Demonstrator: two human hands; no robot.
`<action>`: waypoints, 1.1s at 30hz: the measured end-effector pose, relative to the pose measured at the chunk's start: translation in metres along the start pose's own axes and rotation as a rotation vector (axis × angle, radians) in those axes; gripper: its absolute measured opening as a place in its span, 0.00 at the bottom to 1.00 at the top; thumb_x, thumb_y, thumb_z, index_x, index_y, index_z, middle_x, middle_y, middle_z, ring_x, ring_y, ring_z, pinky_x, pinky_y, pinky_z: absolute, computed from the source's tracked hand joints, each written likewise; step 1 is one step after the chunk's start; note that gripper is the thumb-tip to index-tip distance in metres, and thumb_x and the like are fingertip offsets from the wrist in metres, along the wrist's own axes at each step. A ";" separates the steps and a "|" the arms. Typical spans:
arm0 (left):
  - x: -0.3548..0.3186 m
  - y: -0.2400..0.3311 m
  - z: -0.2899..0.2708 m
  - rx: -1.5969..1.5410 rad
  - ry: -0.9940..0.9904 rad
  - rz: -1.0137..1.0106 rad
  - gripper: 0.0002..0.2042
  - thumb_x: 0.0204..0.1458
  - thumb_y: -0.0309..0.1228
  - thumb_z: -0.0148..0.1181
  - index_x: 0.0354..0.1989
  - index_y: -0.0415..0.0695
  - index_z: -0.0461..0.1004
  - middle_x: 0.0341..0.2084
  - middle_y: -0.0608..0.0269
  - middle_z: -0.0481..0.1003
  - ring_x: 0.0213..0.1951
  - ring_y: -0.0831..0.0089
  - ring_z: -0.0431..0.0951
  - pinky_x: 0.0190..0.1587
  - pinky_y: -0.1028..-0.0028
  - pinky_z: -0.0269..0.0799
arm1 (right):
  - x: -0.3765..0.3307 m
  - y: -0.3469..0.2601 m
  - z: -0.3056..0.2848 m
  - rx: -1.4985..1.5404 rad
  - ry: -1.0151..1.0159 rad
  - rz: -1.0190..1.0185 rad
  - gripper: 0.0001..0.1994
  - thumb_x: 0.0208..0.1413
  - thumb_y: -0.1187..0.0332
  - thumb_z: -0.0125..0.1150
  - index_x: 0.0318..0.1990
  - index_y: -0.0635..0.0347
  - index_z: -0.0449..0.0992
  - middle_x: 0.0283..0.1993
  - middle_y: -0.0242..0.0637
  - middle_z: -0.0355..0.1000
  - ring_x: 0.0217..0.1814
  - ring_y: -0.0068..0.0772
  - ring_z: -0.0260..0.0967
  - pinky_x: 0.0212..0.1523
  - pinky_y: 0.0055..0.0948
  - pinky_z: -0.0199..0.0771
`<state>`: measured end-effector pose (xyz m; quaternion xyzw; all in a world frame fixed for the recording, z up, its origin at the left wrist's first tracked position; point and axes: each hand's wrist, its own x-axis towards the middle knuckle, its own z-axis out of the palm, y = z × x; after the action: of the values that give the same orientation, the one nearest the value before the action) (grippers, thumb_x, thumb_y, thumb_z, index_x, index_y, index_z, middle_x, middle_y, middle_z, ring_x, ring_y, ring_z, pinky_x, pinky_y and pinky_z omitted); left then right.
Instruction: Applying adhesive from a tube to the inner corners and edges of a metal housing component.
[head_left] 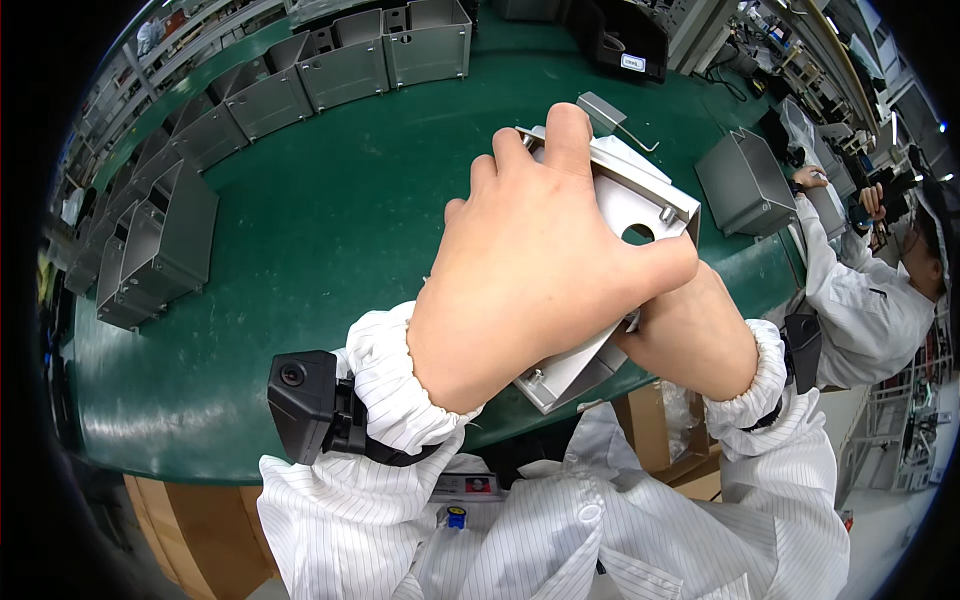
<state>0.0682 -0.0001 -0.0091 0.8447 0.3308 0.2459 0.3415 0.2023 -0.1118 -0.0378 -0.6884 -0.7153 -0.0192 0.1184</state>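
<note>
Sheet-metal housing, pale grey and box-shaped with a round hole in one face, was held up off the green surface, just in front of the person's chest. The left hand lay over its top, fingers curled across the far edge, its grip clamped on the part; the right hand supported it from underneath at the near right side, though whether its fingers were closed could not be seen. Holding it from both sides likely kept it steady for turning or inspecting. Its long axis ran diagonally, from near the lower middle toward the upper right, the holed face turned upward. Similar grey housings stood in rows along the surface's far edge.
</note>
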 end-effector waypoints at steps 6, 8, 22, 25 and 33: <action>0.001 -0.002 0.001 0.000 0.022 0.013 0.40 0.38 0.48 0.63 0.56 0.31 0.59 0.45 0.33 0.68 0.49 0.42 0.70 0.54 0.59 0.68 | 0.001 0.006 0.005 0.008 -0.067 -0.013 0.13 0.45 0.62 0.70 0.26 0.64 0.79 0.21 0.43 0.74 0.24 0.47 0.74 0.28 0.40 0.75; 0.001 -0.002 0.001 0.016 0.023 0.021 0.40 0.38 0.48 0.63 0.56 0.31 0.59 0.44 0.34 0.68 0.49 0.42 0.70 0.53 0.59 0.68 | 0.002 0.009 0.005 -0.012 -0.099 -0.027 0.14 0.45 0.60 0.71 0.26 0.64 0.80 0.21 0.43 0.74 0.24 0.47 0.74 0.28 0.39 0.75; -0.001 -0.001 0.005 0.039 0.043 0.045 0.40 0.37 0.48 0.63 0.55 0.32 0.59 0.44 0.33 0.68 0.48 0.42 0.70 0.53 0.59 0.68 | -0.003 0.021 0.010 0.011 0.021 -0.206 0.13 0.44 0.59 0.70 0.29 0.60 0.81 0.20 0.40 0.72 0.24 0.43 0.73 0.28 0.37 0.73; -0.001 -0.002 0.004 0.035 0.026 0.039 0.40 0.37 0.48 0.63 0.55 0.32 0.59 0.44 0.33 0.68 0.49 0.42 0.70 0.53 0.58 0.68 | -0.005 0.021 0.010 0.033 -0.003 -0.181 0.13 0.44 0.59 0.71 0.30 0.60 0.81 0.20 0.40 0.72 0.24 0.43 0.73 0.29 0.37 0.73; 0.001 -0.003 0.002 0.022 0.018 0.032 0.40 0.37 0.48 0.64 0.55 0.31 0.59 0.44 0.33 0.68 0.48 0.43 0.71 0.52 0.59 0.69 | -0.004 0.018 0.008 0.025 0.031 -0.177 0.13 0.45 0.58 0.70 0.29 0.59 0.80 0.20 0.38 0.73 0.23 0.41 0.74 0.27 0.35 0.73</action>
<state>0.0691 0.0012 -0.0125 0.8513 0.3229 0.2552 0.3254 0.2189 -0.1137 -0.0488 -0.6207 -0.7716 -0.0313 0.1356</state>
